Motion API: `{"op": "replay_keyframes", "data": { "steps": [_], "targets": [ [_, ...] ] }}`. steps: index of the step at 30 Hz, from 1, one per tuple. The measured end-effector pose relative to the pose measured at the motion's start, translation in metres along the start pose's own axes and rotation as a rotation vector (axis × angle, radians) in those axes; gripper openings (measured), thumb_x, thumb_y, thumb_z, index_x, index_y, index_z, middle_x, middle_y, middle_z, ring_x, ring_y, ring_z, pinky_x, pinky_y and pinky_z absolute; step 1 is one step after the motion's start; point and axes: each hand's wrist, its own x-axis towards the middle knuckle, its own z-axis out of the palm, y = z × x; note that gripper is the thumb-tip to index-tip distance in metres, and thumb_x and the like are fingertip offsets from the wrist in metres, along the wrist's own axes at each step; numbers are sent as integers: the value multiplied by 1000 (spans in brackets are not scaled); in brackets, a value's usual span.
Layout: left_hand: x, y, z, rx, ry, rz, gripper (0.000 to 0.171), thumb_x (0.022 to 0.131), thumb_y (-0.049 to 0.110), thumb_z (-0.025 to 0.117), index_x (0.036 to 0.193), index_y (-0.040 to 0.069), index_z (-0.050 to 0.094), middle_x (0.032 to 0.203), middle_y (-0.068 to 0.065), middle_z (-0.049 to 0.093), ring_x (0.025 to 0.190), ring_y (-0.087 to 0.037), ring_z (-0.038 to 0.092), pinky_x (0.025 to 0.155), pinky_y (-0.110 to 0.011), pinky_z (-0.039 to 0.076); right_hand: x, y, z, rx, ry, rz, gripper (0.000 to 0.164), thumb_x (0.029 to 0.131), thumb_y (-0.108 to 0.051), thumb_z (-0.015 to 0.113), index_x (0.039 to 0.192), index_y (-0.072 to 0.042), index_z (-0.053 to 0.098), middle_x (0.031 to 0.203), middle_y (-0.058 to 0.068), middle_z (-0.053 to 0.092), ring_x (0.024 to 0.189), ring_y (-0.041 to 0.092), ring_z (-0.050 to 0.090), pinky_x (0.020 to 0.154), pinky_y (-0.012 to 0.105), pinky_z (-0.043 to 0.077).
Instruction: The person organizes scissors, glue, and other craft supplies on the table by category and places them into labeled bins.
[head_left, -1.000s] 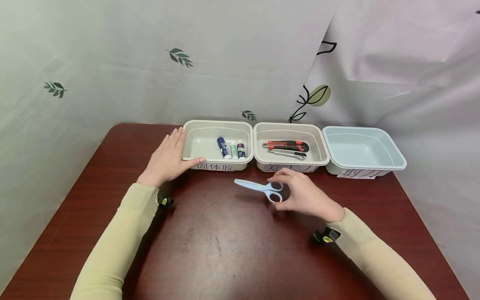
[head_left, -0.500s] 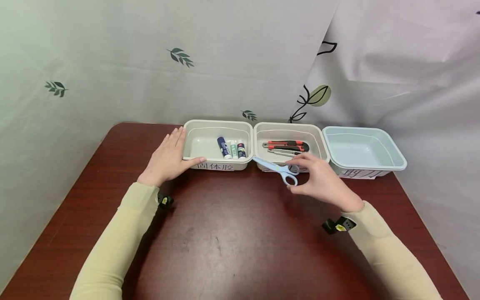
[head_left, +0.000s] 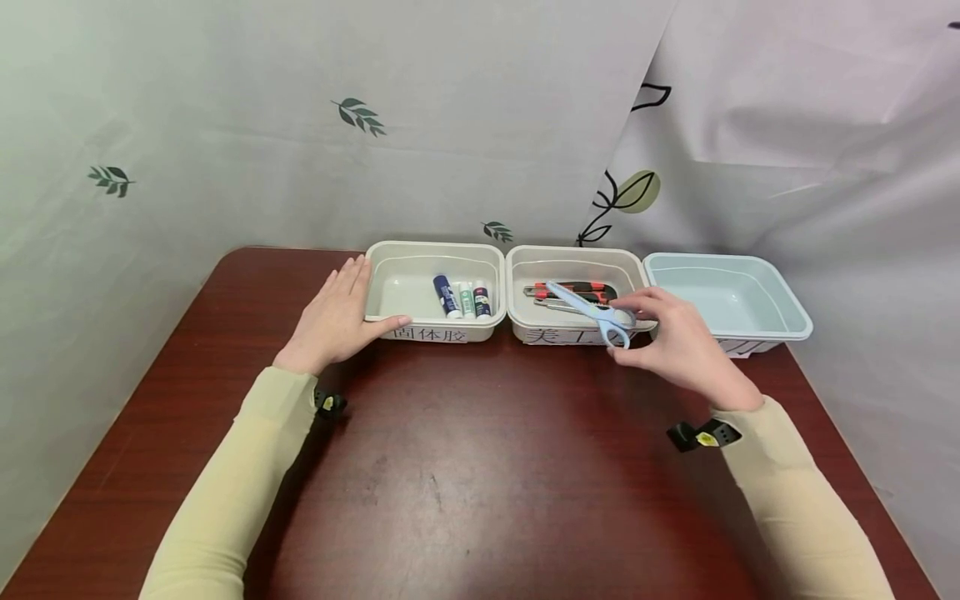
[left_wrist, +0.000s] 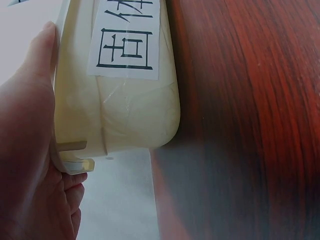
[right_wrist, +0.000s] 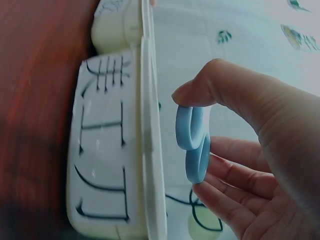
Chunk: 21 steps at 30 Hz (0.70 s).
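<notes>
My right hand [head_left: 675, 343] pinches pale blue scissors [head_left: 576, 302] by the finger loops, between thumb and fingers. The blades point up and to the left, over the middle cream bin [head_left: 528, 271], which holds several utility knives [head_left: 585, 287]. In the right wrist view the loops of the scissors [right_wrist: 184, 127] show beyond that bin's rim; their blades are hidden. My left hand [head_left: 335, 321] rests on the corner of the left cream bin [head_left: 397, 287], fingers straight along its side rim and thumb along the front. Three glue sticks [head_left: 467, 300] lie inside it.
To the right stands a light blue bin [head_left: 723, 292], partly behind my right hand. All three bins form a row at the back of the dark red wooden table [head_left: 420, 467], with paper labels [head_left: 429, 335] on their fronts. A patterned cloth [head_left: 420, 183] hangs behind.
My right hand has carried the scissors up and to the right, from over the table in front of the bins to over the middle bin. The left hand has stayed put.
</notes>
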Motion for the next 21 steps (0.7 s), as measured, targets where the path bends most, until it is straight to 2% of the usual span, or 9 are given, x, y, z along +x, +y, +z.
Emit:
{"op": "replay_keyframes", "data": {
  "steps": [5, 8, 12, 14, 21],
  "targets": [
    [0, 0, 0, 3, 2, 3, 116, 91, 75, 54, 159, -8, 12, 165, -26, 15, 153, -38, 12, 123, -51, 11, -1, 8, -16, -16, 21, 72, 54, 69, -8, 90, 119, -5, 73, 116, 7, 65, 98, 34, 70, 85, 47, 53],
    [0, 0, 0, 3, 1, 4, 116, 91, 75, 54, 159, -8, 12, 165, -26, 15, 153, -37, 12, 123, -51, 11, -2, 15, -26, -38, 36, 117, 54, 69, -8, 90, 120, -6, 73, 117, 6, 65, 100, 35, 70, 85, 30, 52],
    [0, 0, 0, 4, 2, 4, 115, 91, 75, 54, 159, -9, 13, 165, -26, 16, 153, -37, 12, 123, -51, 10, -4, 27, -37, -21, 50, 133, 56, 68, -4, 91, 121, -2, 71, 117, 10, 63, 100, 37, 68, 81, 6, 42],
    [0, 0, 0, 5, 3, 5, 115, 91, 75, 54, 159, -9, 13, 165, -26, 16, 153, -37, 12, 123, -50, 10, -5, 33, -42, -11, 52, 138, 58, 68, -3, 91, 122, 1, 70, 118, 13, 62, 99, 38, 67, 82, 2, 39],
    [0, -1, 2, 7, 11, 7, 117, 90, 77, 53, 159, -9, 14, 164, -26, 17, 152, -38, 14, 124, -50, 10, -6, 47, -59, -24, 79, 210, 57, 68, -2, 91, 121, 3, 70, 119, 15, 62, 98, 42, 66, 80, 1, 39]
  ]
}}
